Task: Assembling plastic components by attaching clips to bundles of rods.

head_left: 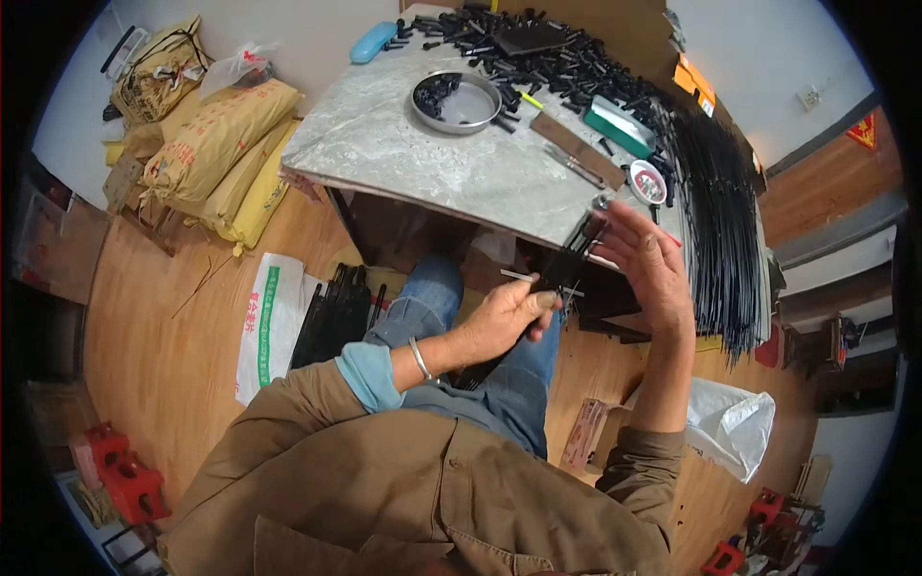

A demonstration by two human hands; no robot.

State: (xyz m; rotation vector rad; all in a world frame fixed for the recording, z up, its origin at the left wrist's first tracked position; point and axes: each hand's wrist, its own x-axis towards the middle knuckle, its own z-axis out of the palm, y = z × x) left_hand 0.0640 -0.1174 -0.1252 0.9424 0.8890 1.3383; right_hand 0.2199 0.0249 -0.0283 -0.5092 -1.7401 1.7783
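Observation:
My left hand (514, 315) is closed around a bundle of thin black rods (567, 259), held at a slant above my lap. Thin silvery pieces stick out sideways from the bundle near my fingers. The bundle's upper end has a small metallic tip. Beside that end is my right hand (655, 274), its fingers stretched out and apart from a grip. A small red point shows behind it; whether it belongs to something on the table I cannot tell. Below my left hand, more dark rods lie partly hidden against my legs.
On the grey table (375, 154) are a round metal bowl (457, 125) of black parts, a heap of black pieces (547, 58), a teal box (619, 127), a small white dish (647, 182) and long black rods (715, 221). Yellow sacks (221, 134) stand left; black rods (338, 312) lie on the floor.

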